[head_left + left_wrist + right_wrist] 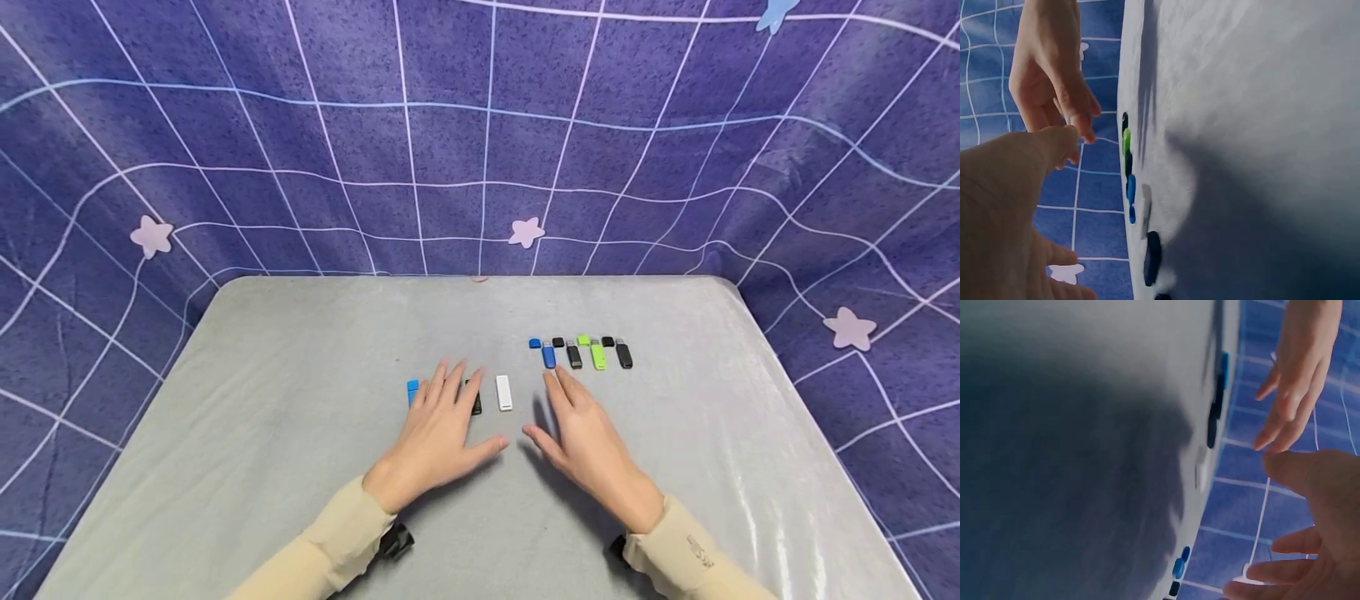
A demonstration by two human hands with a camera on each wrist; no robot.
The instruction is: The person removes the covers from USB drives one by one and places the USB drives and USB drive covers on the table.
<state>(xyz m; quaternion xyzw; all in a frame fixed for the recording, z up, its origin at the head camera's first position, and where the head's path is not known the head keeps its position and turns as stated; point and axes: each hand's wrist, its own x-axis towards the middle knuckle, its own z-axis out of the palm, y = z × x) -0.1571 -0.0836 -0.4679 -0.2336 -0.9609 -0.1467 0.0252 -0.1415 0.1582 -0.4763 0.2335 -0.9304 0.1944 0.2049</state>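
My left hand [442, 433] hovers palm down, fingers spread, over a light blue USB stick [412, 390] and a black USB stick [477, 406], hiding parts of both. Between the two hands lies a white USB stick [504, 393]. My right hand [592, 437] is held above the table with fingers extended and holds nothing; its fingertips overlap the near end of a blue USB stick [549, 357] in the head view. That stick heads a row with a black one [573, 357], a green one [597, 357] and another black one [624, 355], all with bare metal plugs.
Detached caps lie beside the row: blue [535, 343], black [558, 342], green [583, 340] and black [608, 342]. A grey cloth covers the table [300, 350]. Behind it and along both sides hangs a purple gridded curtain [450, 142] with stars.
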